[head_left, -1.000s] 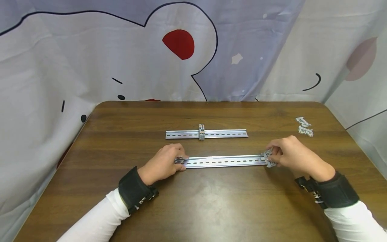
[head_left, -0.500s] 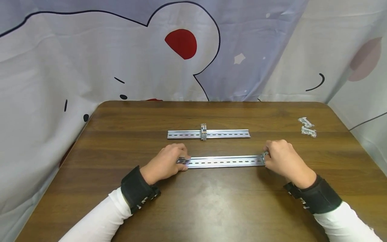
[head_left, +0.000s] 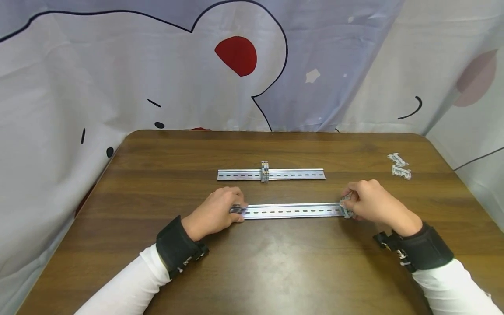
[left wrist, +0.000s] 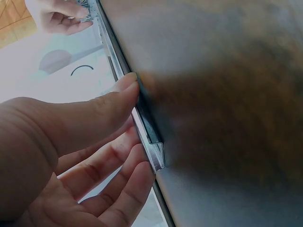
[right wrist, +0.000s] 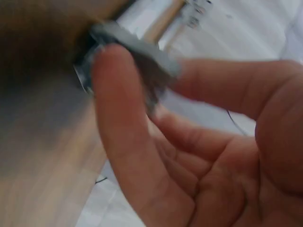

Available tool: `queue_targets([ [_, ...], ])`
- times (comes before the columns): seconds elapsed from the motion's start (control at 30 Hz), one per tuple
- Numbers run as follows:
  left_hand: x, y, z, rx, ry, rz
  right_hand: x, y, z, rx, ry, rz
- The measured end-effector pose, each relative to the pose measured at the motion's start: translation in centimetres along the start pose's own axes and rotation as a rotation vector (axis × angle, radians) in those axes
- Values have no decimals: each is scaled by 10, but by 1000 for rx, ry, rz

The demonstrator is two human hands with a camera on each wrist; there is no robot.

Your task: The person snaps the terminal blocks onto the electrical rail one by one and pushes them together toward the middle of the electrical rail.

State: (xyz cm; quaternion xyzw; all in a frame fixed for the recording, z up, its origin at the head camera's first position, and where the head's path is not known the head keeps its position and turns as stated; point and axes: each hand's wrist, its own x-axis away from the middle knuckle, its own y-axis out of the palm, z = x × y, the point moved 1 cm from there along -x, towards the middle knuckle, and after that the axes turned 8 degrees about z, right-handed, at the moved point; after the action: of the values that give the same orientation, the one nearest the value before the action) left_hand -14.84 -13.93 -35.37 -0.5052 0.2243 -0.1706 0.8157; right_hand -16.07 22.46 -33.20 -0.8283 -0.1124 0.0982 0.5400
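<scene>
A slotted metal DIN rail [head_left: 291, 211] lies across the table in front of me. My left hand [head_left: 214, 213] pinches its left end, thumb on the near edge and fingertips along the far edge, as the left wrist view shows. At the rail's right end my right hand [head_left: 374, 203] holds a grey terminal block [head_left: 346, 207] between thumb and fingers. In the blurred right wrist view, the terminal block [right wrist: 137, 45] sits at the fingertips against the rail's end. Whether it is clipped on cannot be seen.
Behind lies a second, shorter-looking DIN rail [head_left: 295, 174] with a few terminal blocks [head_left: 265, 171] mounted near its middle. Two loose terminal blocks, one [head_left: 397, 159] behind the other [head_left: 401, 172], lie at the back right of the wooden table [head_left: 252, 271]. A printed curtain [head_left: 157, 65] hangs behind.
My right hand moved slightly left with the terminal block, turned over the rail's end so the block was mostly hidden, then turned back, showing it again. My left hand stayed on the rail.
</scene>
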Motion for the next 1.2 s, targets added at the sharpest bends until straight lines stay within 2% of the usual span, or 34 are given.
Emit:
queue_targets([
  [0.23, 1, -1, -1, 9, -20, -11, 1, -16, 15, -323, 51, -198],
  [0.37, 2, -2, -2, 5, -31, -18, -2, -9, 22, -518, 81, -293],
  [0.5, 2, -2, -1, -2, -37, -16, -6, 3, 22, -660, 87, -339],
  [0.63, 2, -3, 1, 5, -44, -11, -10, 14, 13, -707, 72, -343],
  [0.93, 0, 0, 0, 6, -47, -11, -17, 30, -12, -773, 104, -336],
  [1.2, 0, 1, -1, 4, -44, -5, -28, 47, -40, -826, 78, -336],
])
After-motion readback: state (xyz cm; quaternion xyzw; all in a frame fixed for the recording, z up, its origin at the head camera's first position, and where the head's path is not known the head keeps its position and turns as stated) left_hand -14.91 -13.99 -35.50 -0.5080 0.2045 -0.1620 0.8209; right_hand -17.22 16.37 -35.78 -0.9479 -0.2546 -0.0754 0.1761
